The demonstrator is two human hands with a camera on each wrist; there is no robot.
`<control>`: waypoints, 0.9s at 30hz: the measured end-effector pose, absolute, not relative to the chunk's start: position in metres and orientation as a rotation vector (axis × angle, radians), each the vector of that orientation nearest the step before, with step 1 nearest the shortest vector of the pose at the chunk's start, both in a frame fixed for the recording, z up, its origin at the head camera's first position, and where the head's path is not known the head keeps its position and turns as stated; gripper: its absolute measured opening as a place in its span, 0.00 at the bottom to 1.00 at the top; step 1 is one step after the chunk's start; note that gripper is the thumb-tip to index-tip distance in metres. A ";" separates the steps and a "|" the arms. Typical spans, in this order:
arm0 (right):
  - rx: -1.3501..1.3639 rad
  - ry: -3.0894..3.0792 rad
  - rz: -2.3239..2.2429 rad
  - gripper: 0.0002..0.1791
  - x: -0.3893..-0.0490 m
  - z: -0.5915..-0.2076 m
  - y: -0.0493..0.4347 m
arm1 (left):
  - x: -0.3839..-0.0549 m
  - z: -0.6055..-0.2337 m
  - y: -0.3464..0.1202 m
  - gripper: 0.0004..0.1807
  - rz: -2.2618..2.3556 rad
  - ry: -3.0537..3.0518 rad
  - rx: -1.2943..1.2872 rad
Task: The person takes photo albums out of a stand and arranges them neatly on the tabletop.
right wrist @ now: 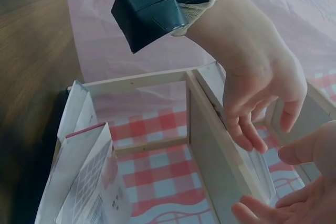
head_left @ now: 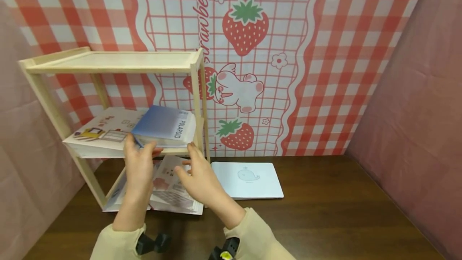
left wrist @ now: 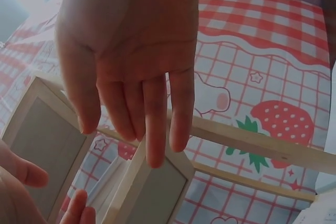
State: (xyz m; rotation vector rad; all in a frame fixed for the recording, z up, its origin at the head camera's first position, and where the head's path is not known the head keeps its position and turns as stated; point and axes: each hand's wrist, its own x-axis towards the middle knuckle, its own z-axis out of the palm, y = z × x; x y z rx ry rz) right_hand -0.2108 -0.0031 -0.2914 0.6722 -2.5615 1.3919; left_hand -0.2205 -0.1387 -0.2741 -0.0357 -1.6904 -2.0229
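A blue-and-white book marked POLAROID [head_left: 162, 123] lies flat on the middle board of a small wooden shelf [head_left: 112, 68]. Its left side adjoins a white book with printed pictures [head_left: 104, 131]. My left hand [head_left: 138, 167] is at the book's front left corner, and my right hand [head_left: 200, 177] is at its front right corner. In the left wrist view the left hand [left wrist: 131, 61] has its fingers extended and holds nothing. At the edge of the right wrist view, the right hand [right wrist: 310, 182] has loosely spread fingers. Whether fingertips touch the book is unclear.
More books [head_left: 173, 196] stand on the shelf's bottom level, partly behind my hands. A white booklet with a whale drawing [head_left: 249, 179] lies right of the shelf on the dark wooden table [head_left: 325, 212]. A strawberry-print cloth [head_left: 288, 91] hangs behind.
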 end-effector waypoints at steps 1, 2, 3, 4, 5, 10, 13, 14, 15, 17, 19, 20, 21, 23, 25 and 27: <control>0.668 -2.560 1.383 0.33 -0.211 -0.292 -0.003 | -0.219 -0.272 -0.138 0.37 -2.026 -1.688 -0.052; 0.669 -2.556 1.373 0.33 -0.211 -0.292 -0.002 | -0.217 -0.272 -0.138 0.37 -2.029 -1.690 -0.058; 0.673 -2.549 1.367 0.33 -0.211 -0.292 -0.002 | -0.215 -0.271 -0.138 0.36 -2.035 -1.701 -0.047; 0.677 -2.540 1.362 0.33 -0.211 -0.293 -0.002 | -0.214 -0.270 -0.138 0.36 -2.042 -1.708 -0.028; 0.684 -2.527 1.352 0.32 -0.211 -0.293 -0.002 | -0.213 -0.269 -0.138 0.36 -2.052 -1.709 -0.028; 0.702 -2.474 1.308 0.31 -0.212 -0.293 0.000 | -0.209 -0.265 -0.138 0.35 -2.049 -1.730 -0.040; 0.701 -2.474 1.311 0.32 -0.210 -0.293 0.001 | -0.206 -0.264 -0.136 0.34 -2.027 -1.736 -0.017; 0.699 -2.476 1.307 0.32 -0.209 -0.293 0.001 | -0.204 -0.264 -0.135 0.35 -2.024 -1.734 -0.003; 0.701 -2.475 1.300 0.31 -0.207 -0.294 0.002 | -0.202 -0.264 -0.134 0.35 -2.025 -1.723 0.008; 0.705 -2.466 1.296 0.31 -0.205 -0.294 0.002 | -0.200 -0.266 -0.134 0.35 -2.038 -1.695 0.043; 0.699 -2.458 1.260 0.31 -0.203 -0.296 0.002 | -0.198 -0.268 -0.134 0.35 -2.053 -1.660 0.055; 0.696 -2.453 1.233 0.30 -0.202 -0.297 0.002 | -0.197 -0.270 -0.134 0.35 -2.053 -1.649 0.065; 0.695 -2.444 1.224 0.30 -0.201 -0.298 0.002 | -0.197 -0.272 -0.135 0.35 -2.049 -1.635 0.069; 0.699 -2.421 1.208 0.29 -0.199 -0.299 0.003 | -0.198 -0.276 -0.135 0.34 -2.034 -1.616 0.079; 0.716 -2.393 1.219 0.27 -0.198 -0.301 0.003 | -0.204 -0.285 -0.139 0.33 -2.034 -1.567 0.055; 0.732 -2.363 1.247 0.27 -0.198 -0.302 0.004 | -0.206 -0.290 -0.140 0.32 -2.019 -1.540 0.039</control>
